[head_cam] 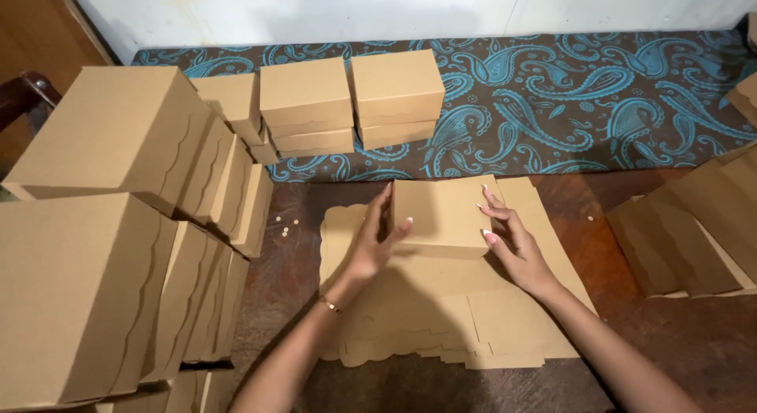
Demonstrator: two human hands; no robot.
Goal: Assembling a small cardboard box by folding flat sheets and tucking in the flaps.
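Left hand (371, 243): fingers spread and laid flat against the left side of a small folded brown cardboard box (436, 216), thumb bearing on its near left corner. A thin gold bracelet (330, 306) sits at that wrist.

Right hand (512, 239): fingers spread and curved, fingertips touching the right side of the same box. The box is held between the two hands, pressed from both sides, neither hand closed around it.

Location of the box: it rests on a stack of flat, unfolded brown cardboard blanks with scalloped edges (441, 310), which lies at the middle of the dark brown wooden counter (678, 342), reaching toward its near edge.

Surroundings: along the far edge of the counter runs a dark cloth with a blue paisley pattern (568, 89). On it, toward the far left, stand finished brown cardboard boxes in short piles (351, 97). The left edge of the counter is taken up by larger rows of assembled brown boxes lying on their sides (118, 224), packed touching one another. At the right edge lie further folded brown cardboard pieces (694, 231), well apart from the hands. A few small pale specks (288, 226) lie on the counter just left of the blanks.
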